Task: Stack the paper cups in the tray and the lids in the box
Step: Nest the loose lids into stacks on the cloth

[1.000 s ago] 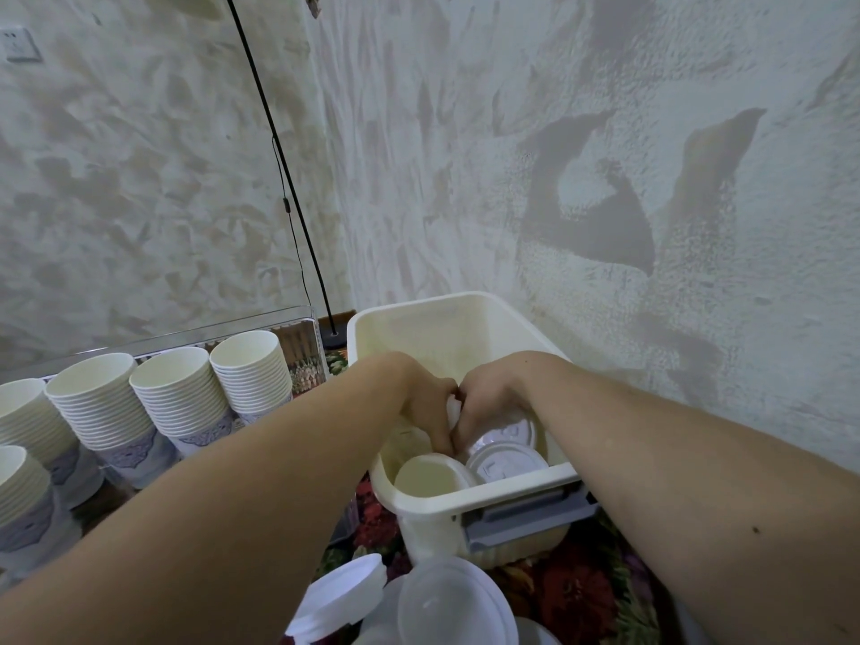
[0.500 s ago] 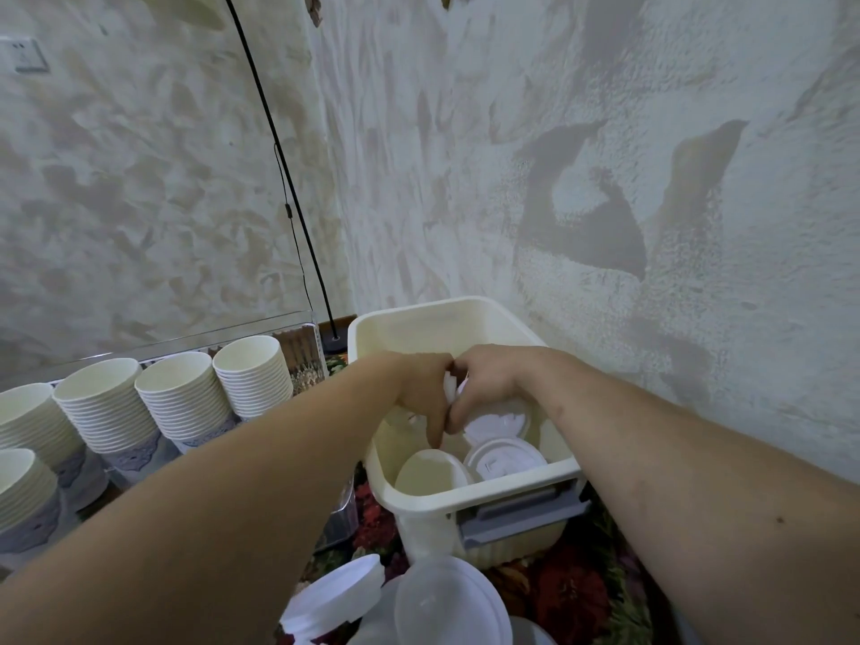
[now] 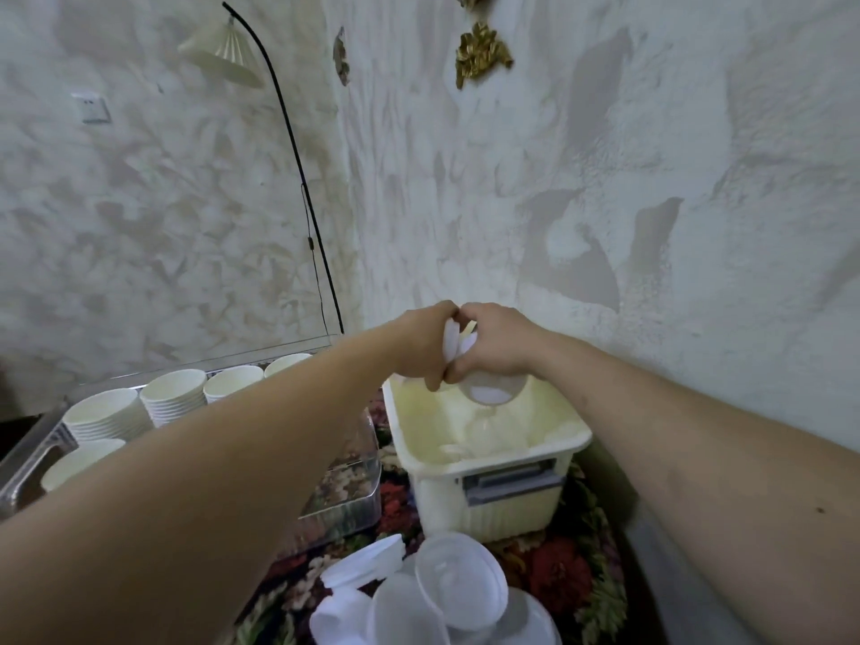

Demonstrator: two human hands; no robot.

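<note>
Above the far end of the cream plastic box (image 3: 493,463), my left hand (image 3: 421,346) and my right hand (image 3: 495,344) meet, both gripping a few white plastic lids (image 3: 453,346) held on edge between them. A clear lid (image 3: 488,391) hangs below my right hand. More lids lie blurred at the bottom of the box. Stacks of white paper cups (image 3: 174,395) lie on their sides in the clear tray (image 3: 344,500) to the left. A heap of loose white lids (image 3: 419,593) sits on the floral cloth in front of the box.
Textured walls meet in a corner right behind the box. A thin black floor lamp (image 3: 288,132) stands in that corner, its stem coming down behind the tray. A grey surface (image 3: 675,584) borders the cloth on the right.
Both hands have risen together out of the box, lifting the lids from inside it to above its far rim. My view has tilted upward.
</note>
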